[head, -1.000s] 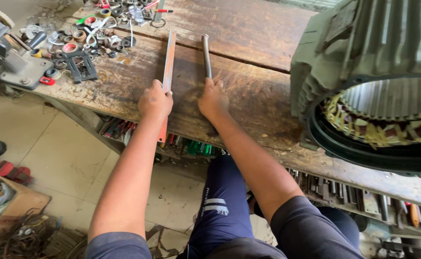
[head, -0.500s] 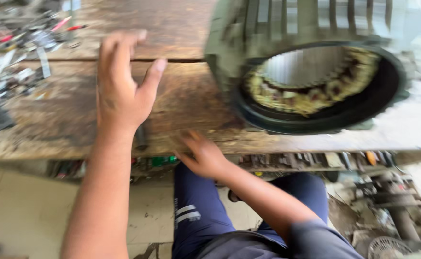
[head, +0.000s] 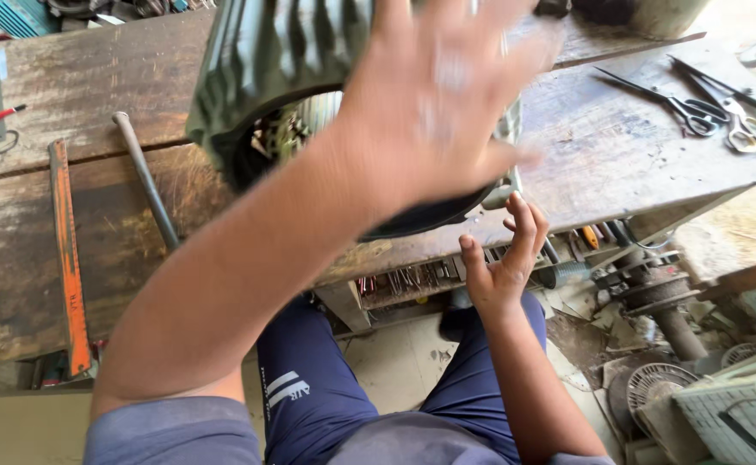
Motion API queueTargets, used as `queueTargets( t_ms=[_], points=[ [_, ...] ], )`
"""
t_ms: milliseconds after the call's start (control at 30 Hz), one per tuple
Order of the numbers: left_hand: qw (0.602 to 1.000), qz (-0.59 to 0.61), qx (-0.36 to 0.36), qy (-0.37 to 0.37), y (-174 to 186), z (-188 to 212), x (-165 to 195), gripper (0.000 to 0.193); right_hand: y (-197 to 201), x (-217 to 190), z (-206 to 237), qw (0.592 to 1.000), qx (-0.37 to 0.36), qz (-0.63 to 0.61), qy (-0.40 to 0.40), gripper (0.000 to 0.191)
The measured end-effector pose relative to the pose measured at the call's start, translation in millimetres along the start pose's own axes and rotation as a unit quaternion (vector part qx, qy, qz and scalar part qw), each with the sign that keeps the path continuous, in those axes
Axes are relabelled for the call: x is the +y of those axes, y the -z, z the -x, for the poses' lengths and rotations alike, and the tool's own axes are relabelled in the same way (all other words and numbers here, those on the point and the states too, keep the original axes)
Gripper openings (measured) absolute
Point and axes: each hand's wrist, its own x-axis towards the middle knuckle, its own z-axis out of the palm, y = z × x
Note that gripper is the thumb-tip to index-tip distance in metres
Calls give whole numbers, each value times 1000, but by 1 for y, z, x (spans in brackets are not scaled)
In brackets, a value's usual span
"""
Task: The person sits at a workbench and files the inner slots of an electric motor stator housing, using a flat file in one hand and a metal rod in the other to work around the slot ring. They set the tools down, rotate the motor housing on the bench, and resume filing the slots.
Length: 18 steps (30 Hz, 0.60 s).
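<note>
Large grey-green finned metal motor housing point(head: 266, 60) lies on worn wooden tabletop point(head: 619, 155), open bore facing person, axis toward front edge. Left hand point(head: 438, 95) spread, empty, blurred, directly over housing: nearer. Right hand point(head: 503, 263) open, empty, below tabletop edge.

The left hand point(head: 443, 95) is raised, blurred and spread open in front of the green ribbed motor housing point(head: 266, 60) on the wooden tabletop point(head: 619, 155). The right hand point(head: 503, 263) is open just below the tabletop's edge. Scissors point(head: 692, 108) lie well apart.
</note>
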Motion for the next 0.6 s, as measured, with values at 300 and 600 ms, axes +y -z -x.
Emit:
queueTargets(
  t_ms=[300, 600],
  points=[
    [960, -85, -266, -25, -19, -31, -40, 74, -29, 75, -61, 959, 56, -268, -76, 57],
    [963, -9, -271, -3, -34, -11, -59, 81, -45, 68, -66, 975, 74, -199, -62, 21]
  ],
)
